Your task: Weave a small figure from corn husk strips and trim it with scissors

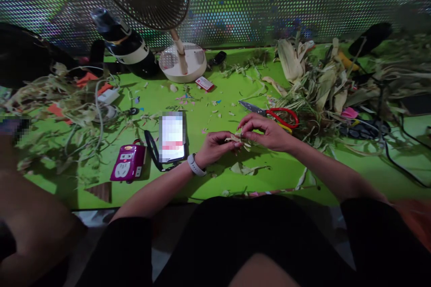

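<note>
My left hand [217, 147], with a pale band at the wrist, is closed on a small bunch of dried corn husk strips [247, 147]. My right hand [264, 131] meets it from the other side, thumb and fingers pinched on the same husk strips. Both hands are just above the green table, in the middle of the view. Right behind my right hand lie scissors [284, 116] with red handles, blades pointing left. A loose piece of husk [244, 169] rests on the table below my hands.
Right: a heap of dried corn husks [323, 89] and a black cable [387, 143]. Left: a lit phone [172, 136], a purple power strip [128, 163] and more husk scraps [70, 112]. Behind: a fan [182, 63], a dark bottle [129, 51]. Another person's arm [30, 215] is at far left.
</note>
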`<state>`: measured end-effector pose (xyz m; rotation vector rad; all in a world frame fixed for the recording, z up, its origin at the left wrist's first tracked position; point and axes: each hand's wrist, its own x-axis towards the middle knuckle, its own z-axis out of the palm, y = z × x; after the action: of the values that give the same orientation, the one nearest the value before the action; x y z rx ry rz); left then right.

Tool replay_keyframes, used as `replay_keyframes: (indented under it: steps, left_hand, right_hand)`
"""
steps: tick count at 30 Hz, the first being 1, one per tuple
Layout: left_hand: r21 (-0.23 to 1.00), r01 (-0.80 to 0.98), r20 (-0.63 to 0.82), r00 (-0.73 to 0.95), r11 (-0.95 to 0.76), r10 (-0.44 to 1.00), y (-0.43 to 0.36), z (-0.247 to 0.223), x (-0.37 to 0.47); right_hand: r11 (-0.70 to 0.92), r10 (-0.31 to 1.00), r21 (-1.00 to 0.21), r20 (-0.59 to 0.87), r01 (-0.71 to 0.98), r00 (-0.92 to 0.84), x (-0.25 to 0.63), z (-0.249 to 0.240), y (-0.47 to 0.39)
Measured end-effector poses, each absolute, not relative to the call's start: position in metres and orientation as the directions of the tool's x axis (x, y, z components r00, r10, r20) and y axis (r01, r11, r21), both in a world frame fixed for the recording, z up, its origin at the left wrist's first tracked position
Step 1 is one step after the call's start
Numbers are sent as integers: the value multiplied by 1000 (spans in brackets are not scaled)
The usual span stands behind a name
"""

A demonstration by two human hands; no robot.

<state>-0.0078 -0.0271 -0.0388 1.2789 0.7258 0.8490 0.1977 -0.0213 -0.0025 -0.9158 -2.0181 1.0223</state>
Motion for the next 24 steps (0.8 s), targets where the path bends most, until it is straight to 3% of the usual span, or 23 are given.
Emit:
replay_keyframes:
  steps: [5,11,18,24]
  left_hand:
    - [976,-210,29,347,47,938,-28,-40,-5]
    - [978,-204,111,291,-52,950,-30,-43,-4]
    - [968,-145,235,228,-206,945,-33,-43,-2]
    - [964,-264,35,262,37,964,-36,-40,1]
  right_hand:
    - [459,869,-825,341,330,-358,200,5,-24]
    - [342,925,-858,234,383,-300,189,-1,-34]
    - [251,944,-917,161,309,-289,180,-7,-41]
    - [257,942,-909,160,327,-296,181,-13,-38]
